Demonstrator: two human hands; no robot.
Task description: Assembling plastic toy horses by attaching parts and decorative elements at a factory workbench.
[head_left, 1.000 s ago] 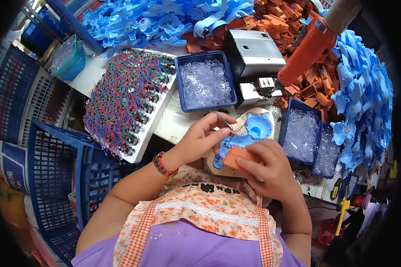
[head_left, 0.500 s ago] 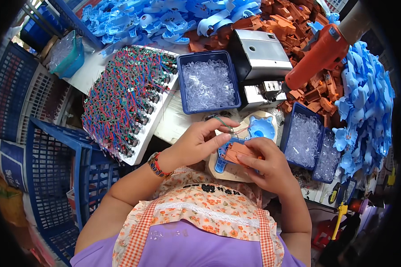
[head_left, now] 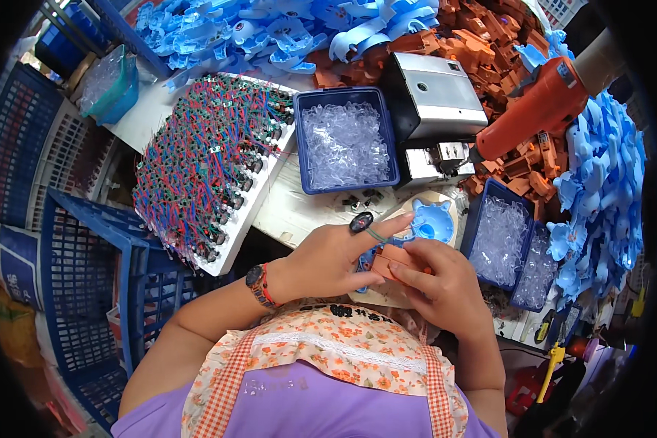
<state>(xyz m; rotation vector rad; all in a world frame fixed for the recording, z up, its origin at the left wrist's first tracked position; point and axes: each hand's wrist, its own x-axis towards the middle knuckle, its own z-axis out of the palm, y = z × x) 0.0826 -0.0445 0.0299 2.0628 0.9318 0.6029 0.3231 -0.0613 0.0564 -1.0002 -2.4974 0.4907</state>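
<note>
Well, R fingers pinch orange pc; L fingers parted, green wire against them; dark print on apron.

Between the white foam tray and the large blue bin there is a bare strip of bench, where a hand could pass as far as the left hand; just in front of this bin, small black parts lie in the way; farther back, the metal box and the slanting orange-red power tool obstruct the path to the heap of orange parts; the narrow blue bin stands near the right hand, leaving little room; beyond it, the heap of blue shells blocks the right side.
</note>
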